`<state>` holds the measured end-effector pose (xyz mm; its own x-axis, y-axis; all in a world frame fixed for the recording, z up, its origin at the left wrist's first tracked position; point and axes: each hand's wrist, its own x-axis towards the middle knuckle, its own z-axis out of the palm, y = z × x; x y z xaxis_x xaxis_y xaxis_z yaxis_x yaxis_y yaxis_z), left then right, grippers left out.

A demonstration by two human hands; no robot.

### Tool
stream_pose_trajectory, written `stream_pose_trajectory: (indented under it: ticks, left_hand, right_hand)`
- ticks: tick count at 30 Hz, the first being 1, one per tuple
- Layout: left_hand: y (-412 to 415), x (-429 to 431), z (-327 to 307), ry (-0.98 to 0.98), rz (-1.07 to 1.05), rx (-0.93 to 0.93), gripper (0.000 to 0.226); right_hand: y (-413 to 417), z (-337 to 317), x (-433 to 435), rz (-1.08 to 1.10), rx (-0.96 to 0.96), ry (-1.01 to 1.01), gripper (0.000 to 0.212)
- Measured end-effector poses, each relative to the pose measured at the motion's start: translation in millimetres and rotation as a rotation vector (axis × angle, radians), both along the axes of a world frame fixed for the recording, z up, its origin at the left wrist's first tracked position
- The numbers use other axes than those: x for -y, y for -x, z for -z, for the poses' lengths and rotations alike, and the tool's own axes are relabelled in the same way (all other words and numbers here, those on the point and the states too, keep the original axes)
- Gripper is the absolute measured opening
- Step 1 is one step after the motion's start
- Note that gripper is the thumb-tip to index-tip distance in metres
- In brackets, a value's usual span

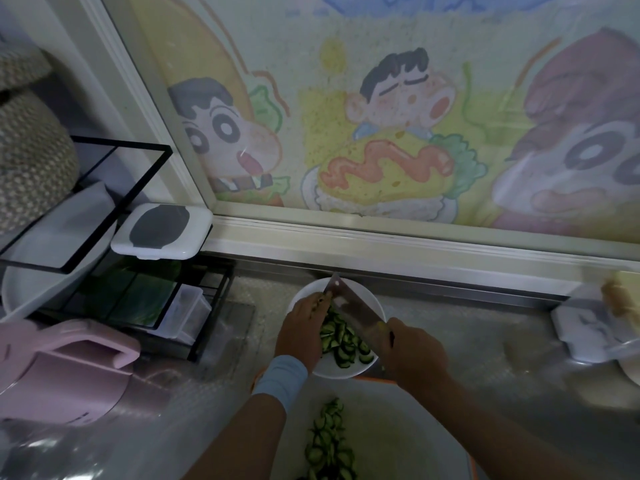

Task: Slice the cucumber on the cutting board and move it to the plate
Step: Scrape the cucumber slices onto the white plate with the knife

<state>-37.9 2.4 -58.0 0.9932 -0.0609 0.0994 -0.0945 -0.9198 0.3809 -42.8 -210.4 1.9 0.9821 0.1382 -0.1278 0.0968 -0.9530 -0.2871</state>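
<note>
A white plate (372, 299) sits on the counter beyond the cutting board (398, 427). Cucumber slices (341, 337) lie heaped on the plate. More cucumber slices (329, 441) lie in a row on the board near the bottom edge. My right hand (414, 351) grips the handle of a broad cleaver (356, 311), whose blade is tilted over the plate. My left hand (303, 325) reaches over the plate's left side, fingers against the blade's flat and the slices there. A light blue band wraps my left wrist.
A black wire rack (149, 292) with containers stands to the left, a white lidded box (161, 232) on it. A pink appliance (65, 368) sits at the near left. A white holder (585, 330) stands at the right. A window ledge runs behind the plate.
</note>
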Motion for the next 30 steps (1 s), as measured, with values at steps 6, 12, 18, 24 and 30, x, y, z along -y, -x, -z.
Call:
stream_pose_trajectory:
  ticks: [6,12,18,24,30]
  left_hand:
    - [0,-2,-1,0.01,-0.009,-0.052,0.055]
    - [-6,-1,2,0.024,0.078,-0.03,0.057]
    - [6,-4,7,0.143,-0.122,-0.09,0.043]
    - [24,6,20,0.22,-0.02,-0.232,0.04]
    - [30,-1,21,0.084,-0.082,-0.132,0.05]
  right_hand:
    - [0,0,-2,0.007,0.035,-0.004,0.024]
    - [-3,4,-1,0.004,0.029,-0.007,0.024]
    - [-7,6,4,0.015,0.076,0.025,0.025]
    - [1,24,7,0.004,0.054,0.02,0.027]
    - [10,28,8,-0.042,0.083,-0.016,0.03]
